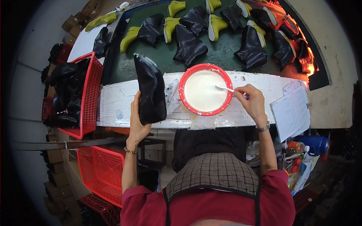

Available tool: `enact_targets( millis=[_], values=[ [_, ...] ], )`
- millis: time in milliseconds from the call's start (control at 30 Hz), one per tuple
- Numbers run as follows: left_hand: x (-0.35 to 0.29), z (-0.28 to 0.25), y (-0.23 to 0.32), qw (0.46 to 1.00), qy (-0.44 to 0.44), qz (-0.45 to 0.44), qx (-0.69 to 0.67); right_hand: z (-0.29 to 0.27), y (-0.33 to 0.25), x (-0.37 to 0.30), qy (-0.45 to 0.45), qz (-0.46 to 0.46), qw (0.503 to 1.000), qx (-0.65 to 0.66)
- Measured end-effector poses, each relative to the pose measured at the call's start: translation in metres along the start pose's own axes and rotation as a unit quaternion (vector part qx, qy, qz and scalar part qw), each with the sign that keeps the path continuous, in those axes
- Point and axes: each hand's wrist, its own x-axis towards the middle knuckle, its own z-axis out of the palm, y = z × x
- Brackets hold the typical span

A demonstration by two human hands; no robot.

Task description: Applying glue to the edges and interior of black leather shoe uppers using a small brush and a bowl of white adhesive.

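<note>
My left hand [138, 122] is closed around the lower part of a black leather boot upper [152, 92], held upright over the left part of a white worktop. White paste marks the upper's far edge. On the worktop to its right is a red bowl [182, 89] of creamy white glue-like liquid [201, 92]. Between the fingers of my right hand [252, 101] is a slim white brush [226, 89] with a purple handle end; its tip rests at the liquid. A crumpled, stained white cloth or sheet [172, 94] lies between upper and bowl.
Beyond the white worktop [252, 83], a green surface [141, 62] carries several black uppers [188, 46] and yellow-green boot forms [130, 38]. An orange glow lights its right end. Red baskets [98, 75] stand left, one full of black uppers. Paper sheets [290, 111] hang at the right.
</note>
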Motion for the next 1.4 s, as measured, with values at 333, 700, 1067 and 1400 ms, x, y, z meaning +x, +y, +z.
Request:
enact_targets(
  millis=[333, 700, 1067, 1400],
  values=[
    [0.010, 0.004, 0.063, 0.986, -0.102, 0.125, -0.030, 0.010, -0.065, 0.047, 0.093, -0.170, 0.971, 0.140],
    [0.025, 0.016, 0.074, 0.986, -0.037, 0.157, -0.041, -0.003, -0.060, 0.035, 0.082, -0.169, 0.976, 0.111],
    [0.043, 0.034, 0.083, 0.979, 0.088, 0.173, -0.056, 0.006, -0.069, 0.012, 0.039, -0.222, 0.956, 0.189],
    [0.055, 0.036, 0.076, 0.972, 0.144, 0.184, 0.025, -0.009, -0.084, 0.000, -0.090, -0.118, 0.968, 0.201]
  ],
)
